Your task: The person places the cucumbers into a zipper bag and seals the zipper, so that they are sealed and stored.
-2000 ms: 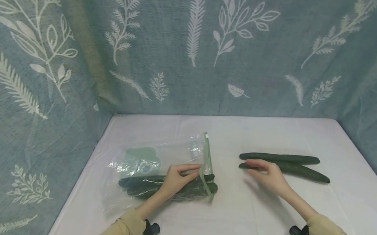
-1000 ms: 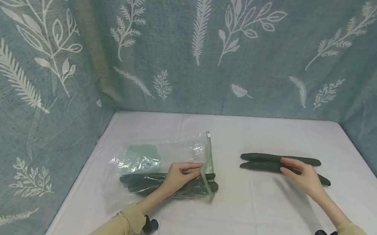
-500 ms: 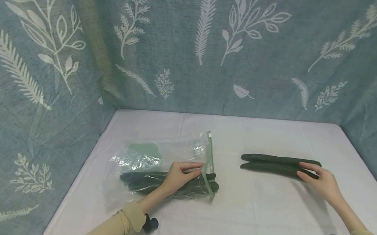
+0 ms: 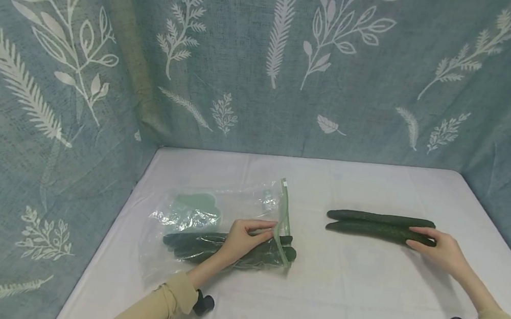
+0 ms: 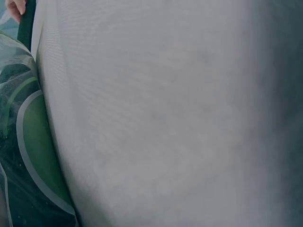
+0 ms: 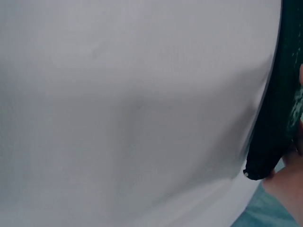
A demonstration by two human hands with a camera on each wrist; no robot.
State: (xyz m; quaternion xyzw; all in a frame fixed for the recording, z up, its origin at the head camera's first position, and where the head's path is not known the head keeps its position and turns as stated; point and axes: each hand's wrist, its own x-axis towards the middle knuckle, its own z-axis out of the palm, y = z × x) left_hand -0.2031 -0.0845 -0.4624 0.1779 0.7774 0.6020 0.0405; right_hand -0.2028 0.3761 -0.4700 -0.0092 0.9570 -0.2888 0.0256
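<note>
My left hand (image 4: pixel 241 241) pinches the green zip edge (image 4: pixel 285 208) of a clear zip bag (image 4: pixel 244 199) lying flat at the table's left. Several dark green cucumbers (image 4: pixel 259 258) lie inside it, their ends near the mouth. To the right, two loose cucumbers lie side by side, touching: a far one (image 4: pixel 379 218) and a near one (image 4: pixel 369 230). My right hand (image 4: pixel 443 253) holds the near cucumber's right end between thumb and fingers. In the right wrist view a cucumber (image 6: pixel 272 113) runs along the right edge, the hand partly cut off.
A white cloth (image 4: pixel 307 298) covers the table. Behind it and at both sides hang blue-green curtains (image 4: pixel 250 113) with white leaf prints. The bag carries a pale green printed patch (image 4: pixel 196 210). Dark wrist cameras (image 4: pixel 203 304) sit under both sleeves.
My right hand has slid rightward along the near cucumber to its right end and taken hold there. That cucumber's right end has swung in against the far one. The left hand stays put.
</note>
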